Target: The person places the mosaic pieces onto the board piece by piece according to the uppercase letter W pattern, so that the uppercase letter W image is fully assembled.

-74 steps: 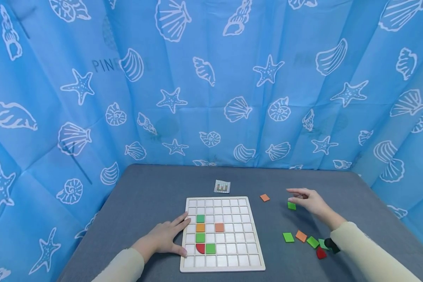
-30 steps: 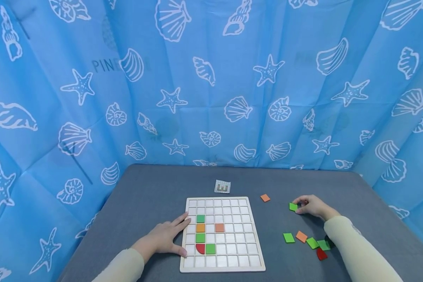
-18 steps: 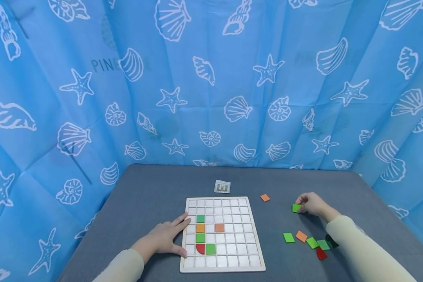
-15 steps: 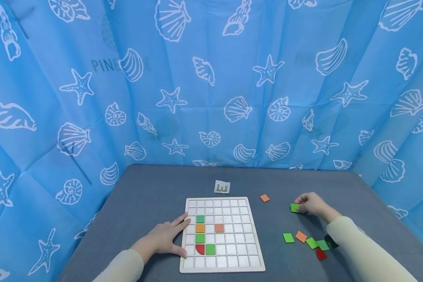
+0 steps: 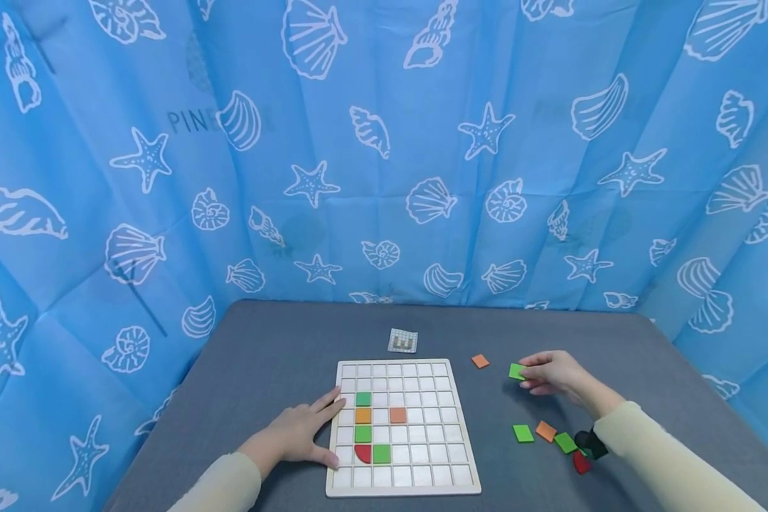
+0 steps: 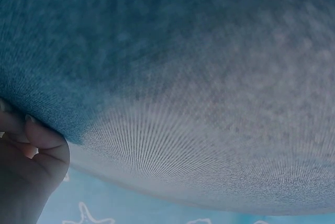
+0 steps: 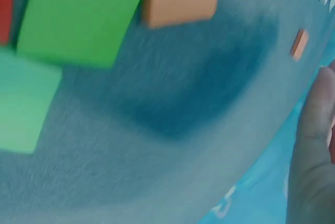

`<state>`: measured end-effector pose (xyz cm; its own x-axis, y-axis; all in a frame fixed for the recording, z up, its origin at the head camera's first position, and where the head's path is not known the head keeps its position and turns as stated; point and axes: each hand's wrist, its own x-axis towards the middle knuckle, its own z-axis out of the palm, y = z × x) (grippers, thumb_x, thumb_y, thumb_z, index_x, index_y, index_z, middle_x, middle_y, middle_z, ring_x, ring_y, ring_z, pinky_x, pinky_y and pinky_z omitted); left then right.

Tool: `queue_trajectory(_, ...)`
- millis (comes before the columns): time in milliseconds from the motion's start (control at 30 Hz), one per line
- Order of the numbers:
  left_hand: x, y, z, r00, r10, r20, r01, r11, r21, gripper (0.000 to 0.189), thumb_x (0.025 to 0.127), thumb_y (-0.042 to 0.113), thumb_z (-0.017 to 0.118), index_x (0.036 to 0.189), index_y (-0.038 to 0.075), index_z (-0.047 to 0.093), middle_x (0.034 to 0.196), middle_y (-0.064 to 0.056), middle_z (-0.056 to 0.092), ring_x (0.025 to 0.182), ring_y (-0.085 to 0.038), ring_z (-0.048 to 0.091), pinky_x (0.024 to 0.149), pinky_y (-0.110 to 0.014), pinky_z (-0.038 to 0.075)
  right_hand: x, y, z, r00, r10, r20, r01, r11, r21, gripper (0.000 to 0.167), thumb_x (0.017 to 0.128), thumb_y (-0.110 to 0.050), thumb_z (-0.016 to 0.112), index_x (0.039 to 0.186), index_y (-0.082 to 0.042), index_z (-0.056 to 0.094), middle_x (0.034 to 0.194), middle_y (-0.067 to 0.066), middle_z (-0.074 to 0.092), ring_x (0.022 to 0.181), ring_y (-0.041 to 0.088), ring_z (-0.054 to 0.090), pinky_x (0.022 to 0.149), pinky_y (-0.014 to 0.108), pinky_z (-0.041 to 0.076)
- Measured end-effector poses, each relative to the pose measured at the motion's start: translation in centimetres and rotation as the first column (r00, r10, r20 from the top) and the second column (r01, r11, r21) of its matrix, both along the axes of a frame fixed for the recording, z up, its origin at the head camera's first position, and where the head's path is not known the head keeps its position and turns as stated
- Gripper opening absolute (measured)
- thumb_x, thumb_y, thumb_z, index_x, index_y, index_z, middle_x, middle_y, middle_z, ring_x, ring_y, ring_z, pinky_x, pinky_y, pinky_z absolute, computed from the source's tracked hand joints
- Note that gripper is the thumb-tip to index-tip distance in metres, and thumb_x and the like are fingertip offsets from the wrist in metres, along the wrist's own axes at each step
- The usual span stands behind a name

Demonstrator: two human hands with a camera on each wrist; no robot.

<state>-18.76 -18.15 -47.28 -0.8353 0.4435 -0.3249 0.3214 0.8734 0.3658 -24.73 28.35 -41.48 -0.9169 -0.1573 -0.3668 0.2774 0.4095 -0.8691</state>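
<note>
In the head view my left hand (image 5: 299,429) rests along the left edge of a white grid board (image 5: 422,490), fingers spread and touching its rim. Several tiles lie in the board's cells: a teal-green one (image 5: 363,399), a yellow-orange one (image 5: 363,415), a salmon-orange one (image 5: 397,414), two bright green squares (image 5: 381,454) and a red quarter-round (image 5: 363,453). My right hand (image 5: 553,372) pinches a green square tile (image 5: 516,371) between thumb and fingers, raised over the table right of the board. The right wrist view shows only part of that hand.
Right of the board lie loose tiles: an orange one (image 5: 480,361) farther back, then a green one (image 5: 523,433), another orange (image 5: 546,431), a second green (image 5: 564,443) and a red one (image 5: 582,463). A small printed card (image 5: 402,340) lies behind the board. A blue curtain (image 5: 371,178) hangs behind the table.
My right hand reached down to the green tile, pinched it and has lifted it, moving left toward the board. My left hand has stayed on the board's edge.
</note>
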Motion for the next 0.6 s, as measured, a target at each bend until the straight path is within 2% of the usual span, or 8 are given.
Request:
queue_trajectory(167, 0.0, 0.0, 0.1, 1.0, 0.005, -0.002, -0.005, 1.0, -0.016, 0.103, 0.071, 0.07, 0.07, 0.154, 0.021, 0.032, 0.161, 0.002, 0.018, 0.129, -0.037, 0.044, 0.098, -0.058, 0.037, 0.9, -1.5, 0.6, 1.0, 0.01, -0.006, -0.011, 0.998, -0.058, 0.034, 0.096, -0.004, 0.06, 0.122, 0.017, 0.055, 0.085, 0.008, 0.069, 0.077, 0.018, 0.069, 0.074, 0.036, 0.056)
queue_trajectory(333, 0.1, 0.0, 0.2, 1.0, 0.006, -0.009, -0.006, 1.0, -0.026, 0.103, 0.07, 0.068, 0.071, 0.154, 0.021, 0.033, 0.161, 0.002, 0.019, 0.129, -0.036, 0.045, 0.097, -0.057, 0.038, 1.6, -3.3, 0.6, 0.999, -0.017, -0.044, 0.015, 0.999, -0.034, 0.032, 0.097, -0.001, 0.057, 0.122, 0.019, 0.053, 0.083, 0.008, 0.068, 0.076, 0.019, 0.068, 0.074, 0.037, 0.056)
queue_trajectory(600, 0.1, 0.1, 0.1, 1.0, 0.0, -0.019, -0.001, 1.0, -0.029, 0.103, 0.071, 0.07, 0.07, 0.154, 0.022, 0.032, 0.161, 0.004, 0.018, 0.128, -0.035, 0.045, 0.097, -0.057, 0.038, 2.4, -5.5, 0.3, 0.998, 0.026, -0.06, -0.028, 0.999, -0.04, 0.029, 0.097, 0.001, 0.055, 0.12, 0.018, 0.053, 0.088, 0.013, 0.067, 0.078, 0.023, 0.068, 0.075, 0.04, 0.055)
